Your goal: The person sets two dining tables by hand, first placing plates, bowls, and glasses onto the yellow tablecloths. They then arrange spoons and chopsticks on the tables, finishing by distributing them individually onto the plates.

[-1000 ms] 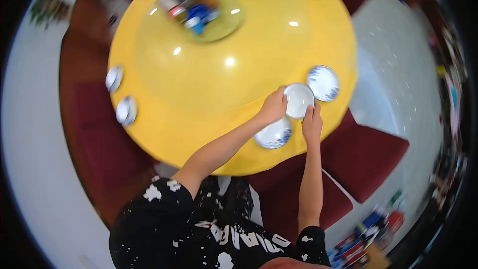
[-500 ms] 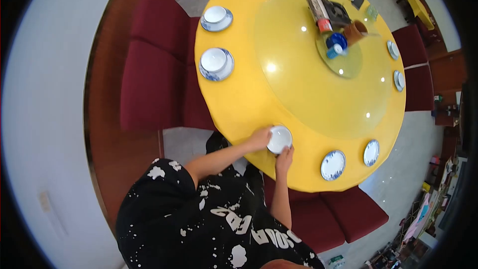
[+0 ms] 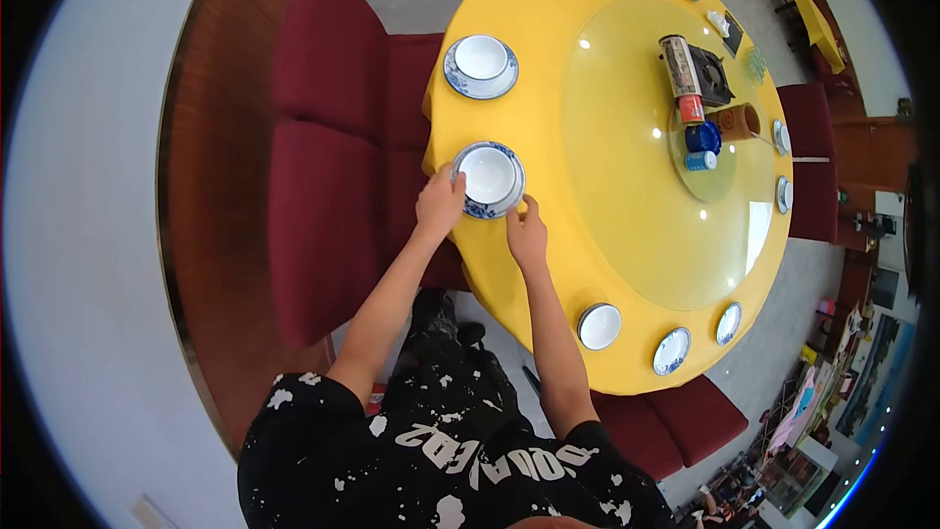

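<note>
A white bowl (image 3: 487,174) rests on a blue-patterned saucer (image 3: 486,211) near the left edge of the round table. My left hand (image 3: 441,202) is closed at the saucer's left edge, its fingertips beside the bowl. On the opposite side, my right hand (image 3: 528,232) has thumb and fingers at the saucer's lower right rim. The undersides of both grips are hidden. Further down the table edge stands another white bowl (image 3: 599,326), with no hand on it. A second bowl (image 3: 481,58) sits on its own saucer (image 3: 479,89) above my hands.
The yellow-covered table (image 3: 534,118) carries a glass turntable (image 3: 627,176) with a portable stove (image 3: 712,75), a blue pot (image 3: 702,136) and a brown container (image 3: 739,121). Two plates, one of them nearer (image 3: 672,351), lie at the lower right. Red chairs (image 3: 328,225) stand around the table.
Both hands have let go of the white bowl at the lower table edge and moved up-left to the saucer with a bowl on it. The camera view has shifted.
</note>
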Tool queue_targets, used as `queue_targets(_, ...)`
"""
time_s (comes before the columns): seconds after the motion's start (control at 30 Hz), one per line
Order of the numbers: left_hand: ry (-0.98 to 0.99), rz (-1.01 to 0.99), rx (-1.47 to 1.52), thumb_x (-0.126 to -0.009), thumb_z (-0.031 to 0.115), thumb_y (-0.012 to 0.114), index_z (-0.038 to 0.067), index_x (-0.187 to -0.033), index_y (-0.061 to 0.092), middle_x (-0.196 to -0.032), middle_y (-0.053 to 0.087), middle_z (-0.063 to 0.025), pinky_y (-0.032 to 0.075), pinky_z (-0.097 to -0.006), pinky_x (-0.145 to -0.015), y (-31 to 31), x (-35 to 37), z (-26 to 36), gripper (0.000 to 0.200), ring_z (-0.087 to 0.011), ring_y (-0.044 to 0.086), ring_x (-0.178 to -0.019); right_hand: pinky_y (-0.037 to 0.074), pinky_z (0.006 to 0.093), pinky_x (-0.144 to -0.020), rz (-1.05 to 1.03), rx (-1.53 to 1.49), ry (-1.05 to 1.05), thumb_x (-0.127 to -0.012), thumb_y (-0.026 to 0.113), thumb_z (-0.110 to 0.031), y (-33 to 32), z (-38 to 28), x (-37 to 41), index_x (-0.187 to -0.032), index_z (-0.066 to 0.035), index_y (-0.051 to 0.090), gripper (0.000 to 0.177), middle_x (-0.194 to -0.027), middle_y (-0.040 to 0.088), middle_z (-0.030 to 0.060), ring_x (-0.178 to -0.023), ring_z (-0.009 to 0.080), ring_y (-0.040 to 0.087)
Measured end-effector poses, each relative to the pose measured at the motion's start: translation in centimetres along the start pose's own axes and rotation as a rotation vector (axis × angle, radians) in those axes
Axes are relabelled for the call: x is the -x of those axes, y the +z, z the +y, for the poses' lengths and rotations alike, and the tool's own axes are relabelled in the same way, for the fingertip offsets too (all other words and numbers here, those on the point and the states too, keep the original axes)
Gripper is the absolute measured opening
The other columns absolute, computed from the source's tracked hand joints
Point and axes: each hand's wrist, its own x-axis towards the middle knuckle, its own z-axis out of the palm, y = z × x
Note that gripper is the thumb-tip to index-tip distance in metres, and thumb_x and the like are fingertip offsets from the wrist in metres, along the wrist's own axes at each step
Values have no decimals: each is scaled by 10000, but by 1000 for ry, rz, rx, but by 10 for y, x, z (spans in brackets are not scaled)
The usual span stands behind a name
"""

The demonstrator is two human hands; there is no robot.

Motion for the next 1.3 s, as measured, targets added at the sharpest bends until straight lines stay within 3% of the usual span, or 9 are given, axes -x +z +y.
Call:
queue_targets(0.1, -60, -162, 32, -958, 294, 504, 45, -1302, 489, -934, 661, -271, 509, -520, -814, 11, -18, -10, 425, -454, 645, -901, 513, 431, -654, -16, 121, 19, -936, 528, -214, 35, -14, -41, -1203, 6, 558, 347, -799, 668, 232, -716, 378, 664)
queue_targets(0.4, 126, 103, 302, -900, 124, 557, -4, -1185, 526, -710, 639, -201, 489, -412, -550, -21, -123, 32, 314, -323, 652, -596, 508, 497, -696, 166, -55, -144, -933, 483, -179, 34, -99, -142, -1169, 24, 577, 325, -839, 665, 269, -767, 436, 653)
queue_targets(0.8, 94, 90, 130, -866, 216, 553, -17, -1221, 554, -1059, 646, -290, 480, -529, -872, 5, -250, 22, 425, -456, 623, -996, 519, 534, -754, 116, 167, -173, -900, 479, -190, 66, -110, -273, -1109, 32, 585, 322, -884, 663, 290, -821, 460, 647)
queue_targets(0.9, -106, -153, 273, -902, 239, 488, -46, -1072, 583, -773, 671, -196, 535, -424, -659, 2, -259, 26, 345, -316, 682, -671, 551, 489, -675, 89, 354, -239, -857, 516, -148, 81, -98, -290, -910, -9, 678, 220, -894, 681, 230, -757, 376, 682)
queue_targets(0.97, 62, -254, 207, -918, 231, 479, -35, -986, 583, -801, 662, -192, 531, -404, -574, 41, -313, -49, 294, -260, 689, -697, 563, 439, -720, 32, 548, -391, -766, 609, -103, 134, -42, -325, -807, -50, 700, 113, -872, 685, 187, -807, 333, 685)
queue_targets(1.0, -137, -324, 495, -922, 194, 468, -45, -997, 581, -884, 664, -189, 551, -373, -558, 31, -304, -26, 274, -262, 691, -756, 560, 448, -738, 21, 647, -415, -756, 628, -120, 157, -28, -342, -775, -54, 705, 102, -871, 680, 195, -861, 343, 678)
queue_targets(1.07, -113, -318, 599, -904, 110, 459, -57, -1157, 534, -1042, 643, -158, 587, -320, -619, 27, -294, -10, 312, -232, 681, -814, 545, 479, -766, 172, 364, -427, -798, 578, -158, 133, -53, -315, -894, -7, 687, 210, -877, 681, 228, -834, 373, 674)
queue_targets(1.1, -23, -285, 562, -902, 82, 425, -43, -1231, 510, -1100, 625, -165, 585, -312, -655, 18, -270, 6, 362, -225, 671, -867, 527, 503, -776, 219, -89, -87, -844, 534, -190, 107, -77, -283, -1046, 15, 618, 300, -881, 667, 267, -815, 433, 654)
queue_targets(1.3, 55, -247, 544, -987, 153, 452, -24, -1368, 451, -1162, 604, -170, 570, -314, -697, -1, -129, 57, 420, -209, 643, -900, 489, 519, -741, 207, -402, 57, -928, 513, -322, -10, -91, -129, -1088, 22, 547, 381, -898, 647, 290, -855, 462, 631)
